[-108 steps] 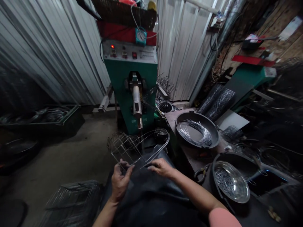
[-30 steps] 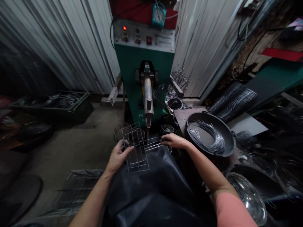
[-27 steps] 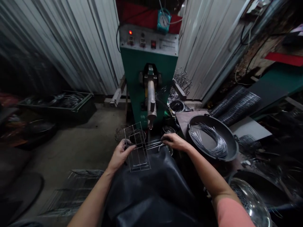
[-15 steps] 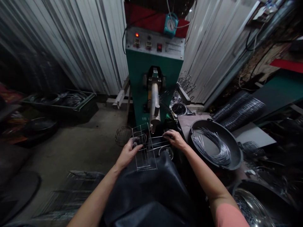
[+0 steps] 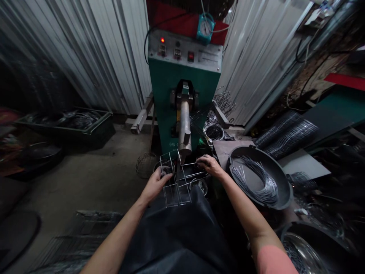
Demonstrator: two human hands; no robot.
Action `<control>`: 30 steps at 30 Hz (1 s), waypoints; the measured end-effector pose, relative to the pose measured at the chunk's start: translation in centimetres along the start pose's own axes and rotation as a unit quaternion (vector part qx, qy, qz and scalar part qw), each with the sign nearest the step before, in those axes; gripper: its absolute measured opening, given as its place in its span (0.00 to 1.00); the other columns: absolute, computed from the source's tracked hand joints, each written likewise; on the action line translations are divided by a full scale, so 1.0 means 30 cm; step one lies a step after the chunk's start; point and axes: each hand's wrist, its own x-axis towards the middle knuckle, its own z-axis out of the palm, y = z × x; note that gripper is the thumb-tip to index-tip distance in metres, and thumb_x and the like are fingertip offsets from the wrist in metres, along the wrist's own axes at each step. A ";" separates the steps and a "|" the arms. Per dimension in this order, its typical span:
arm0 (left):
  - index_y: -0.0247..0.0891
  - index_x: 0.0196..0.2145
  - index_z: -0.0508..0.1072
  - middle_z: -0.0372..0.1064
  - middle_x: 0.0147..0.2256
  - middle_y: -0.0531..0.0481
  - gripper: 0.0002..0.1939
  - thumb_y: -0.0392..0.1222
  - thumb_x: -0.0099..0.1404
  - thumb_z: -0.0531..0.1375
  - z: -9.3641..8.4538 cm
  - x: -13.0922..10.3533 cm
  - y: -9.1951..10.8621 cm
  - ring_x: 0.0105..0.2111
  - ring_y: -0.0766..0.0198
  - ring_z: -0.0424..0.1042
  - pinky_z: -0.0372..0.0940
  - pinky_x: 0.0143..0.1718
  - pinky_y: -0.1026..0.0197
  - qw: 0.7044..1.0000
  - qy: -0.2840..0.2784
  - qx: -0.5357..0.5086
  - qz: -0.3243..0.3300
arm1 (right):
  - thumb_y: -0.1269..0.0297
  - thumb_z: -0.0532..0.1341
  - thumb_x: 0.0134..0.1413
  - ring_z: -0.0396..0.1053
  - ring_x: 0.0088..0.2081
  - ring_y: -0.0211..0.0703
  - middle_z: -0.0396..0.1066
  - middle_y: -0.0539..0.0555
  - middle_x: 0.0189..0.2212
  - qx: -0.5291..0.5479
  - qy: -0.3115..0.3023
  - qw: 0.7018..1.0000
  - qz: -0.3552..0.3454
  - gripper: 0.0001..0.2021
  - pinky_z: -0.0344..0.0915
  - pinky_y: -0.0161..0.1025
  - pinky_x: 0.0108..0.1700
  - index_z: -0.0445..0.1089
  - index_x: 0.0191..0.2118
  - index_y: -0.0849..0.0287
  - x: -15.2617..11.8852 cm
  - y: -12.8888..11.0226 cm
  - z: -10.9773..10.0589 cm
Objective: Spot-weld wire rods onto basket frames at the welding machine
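Observation:
My left hand (image 5: 157, 182) grips the left side of a wire rack (image 5: 173, 185), its thumb lying over the wires and its fingers behind them. On the other side, my right hand (image 5: 209, 164) pinches the ends of the wires that stick out to the right from the rack. Just above the rack, the metal arm (image 5: 184, 121) of a green machine (image 5: 161, 83) points down toward me, and its tip (image 5: 183, 158) is at the rack's upper right edge. Whether tip and wire touch, I cannot tell.
To the right, a round black pan (image 5: 288, 190) holds a bundle of bent wires (image 5: 265, 182). A steel bowl (image 5: 308, 253) sits lower right. Stacked wire racks (image 5: 82, 236) lie on the floor at lower left. A green tray (image 5: 98, 127) of metal parts stands farther back. A dark apron (image 5: 182, 236) covers my lap.
The rack has tilted slightly and moved a little right relative to the machine. The machine's tip appears slightly lower against the rack. Both hands keep their hold; the view has shifted a bit.

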 end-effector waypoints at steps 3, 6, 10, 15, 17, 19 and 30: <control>0.36 0.40 0.68 0.68 0.34 0.49 0.22 0.52 0.51 0.61 0.004 0.005 -0.001 0.38 0.59 0.67 0.59 0.40 0.59 1.000 0.008 -0.004 -0.018 | 0.64 0.57 0.57 0.66 0.38 0.41 0.70 0.54 0.34 -0.004 -0.009 1.000 -0.002 0.08 0.62 0.38 0.42 0.74 0.37 0.56 0.006 0.007 -0.005; 0.37 0.39 0.68 0.67 0.32 0.50 0.22 0.52 0.49 0.62 0.006 0.013 -0.013 0.36 0.60 0.67 0.60 0.38 0.59 0.999 0.010 -0.022 -0.029 | 0.64 0.57 0.57 0.67 0.38 0.41 0.70 0.54 0.34 -0.004 -0.014 1.000 -0.001 0.08 0.62 0.37 0.42 0.74 0.37 0.56 0.009 0.010 -0.009; 0.36 0.39 0.68 0.66 0.30 0.52 0.22 0.51 0.49 0.62 0.007 0.018 -0.025 0.33 0.62 0.66 0.59 0.35 0.60 0.999 0.011 -0.030 -0.030 | 0.63 0.57 0.57 0.67 0.38 0.41 0.71 0.54 0.34 0.003 -0.021 1.000 0.007 0.08 0.63 0.37 0.42 0.73 0.37 0.56 0.014 0.015 -0.010; 0.36 0.39 0.69 0.66 0.31 0.51 0.22 0.51 0.50 0.62 0.011 0.014 -0.022 0.33 0.63 0.66 0.59 0.35 0.61 0.998 0.013 -0.042 -0.043 | 0.64 0.58 0.56 0.67 0.37 0.41 0.71 0.54 0.34 0.007 -0.030 0.999 0.010 0.07 0.62 0.37 0.41 0.73 0.36 0.57 0.025 0.021 -0.010; 0.36 0.39 0.69 0.68 0.36 0.48 0.21 0.51 0.50 0.62 0.012 0.013 -0.018 0.37 0.61 0.67 0.59 0.40 0.60 0.998 0.010 -0.045 -0.033 | 0.64 0.58 0.56 0.67 0.38 0.41 0.71 0.54 0.34 0.000 -0.025 1.000 0.011 0.07 0.62 0.37 0.41 0.73 0.36 0.57 0.022 0.011 -0.014; 0.36 0.39 0.69 0.69 0.38 0.47 0.21 0.51 0.50 0.62 0.015 0.014 -0.014 0.40 0.60 0.67 0.59 0.42 0.59 0.998 0.003 -0.056 -0.027 | 0.62 0.58 0.56 0.66 0.39 0.42 0.71 0.54 0.35 -0.025 -0.008 1.000 0.016 0.08 0.61 0.39 0.43 0.72 0.37 0.57 0.005 -0.010 -0.018; 0.36 0.36 0.69 0.69 0.32 0.50 0.20 0.50 0.49 0.63 0.033 0.011 -0.010 0.34 0.62 0.67 0.60 0.40 0.59 0.995 0.028 -0.092 -0.014 | 0.55 0.60 0.53 0.57 0.54 0.50 0.67 0.56 0.47 -0.036 0.121 0.990 0.065 0.11 0.48 0.52 0.56 0.70 0.26 0.56 -0.101 -0.047 0.056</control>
